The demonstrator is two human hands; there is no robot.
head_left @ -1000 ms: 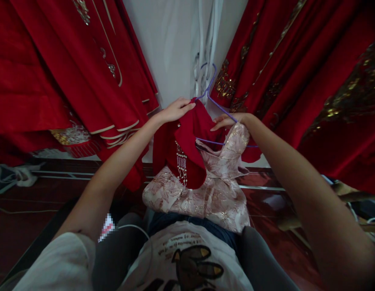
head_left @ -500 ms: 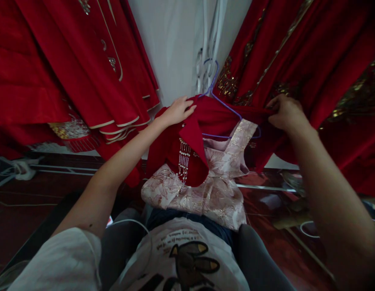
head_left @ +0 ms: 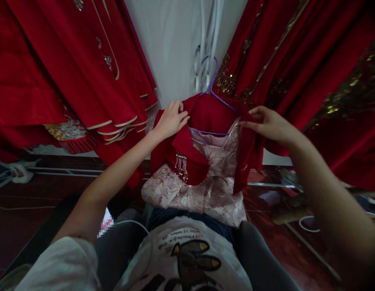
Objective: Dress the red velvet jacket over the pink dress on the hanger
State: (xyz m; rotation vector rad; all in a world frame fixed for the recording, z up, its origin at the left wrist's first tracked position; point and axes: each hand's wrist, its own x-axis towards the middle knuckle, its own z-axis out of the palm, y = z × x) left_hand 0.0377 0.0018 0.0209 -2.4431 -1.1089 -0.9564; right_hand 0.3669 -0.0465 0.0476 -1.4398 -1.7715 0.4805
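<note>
A short red jacket [head_left: 195,169] with beaded fringe on one front hangs on a purple wire hanger [head_left: 216,85], over a pale pink floral dress [head_left: 216,155] with gold threads. My left hand [head_left: 171,121] is closed on the jacket's left shoulder edge, its fingertips bent at the cloth. On the other side my right hand [head_left: 266,124] pinches the edge of the jacket's right front between thumb and fingers. That front now lies over the dress's right strap. The dress's lower part rests bunched against my lap.
Long red garments [head_left: 114,93] with light trim hang at the left. Red garments with gold sequins [head_left: 226,81] hang at the right. A white metal rack [head_left: 201,52] stands behind the hanger. Tubes and a white cable [head_left: 308,230] lie on the floor at right.
My right hand has moved inward, drawing the jacket's right front across the dress strap. My left hand has shifted slightly left and down, and its fingers are more bent.
</note>
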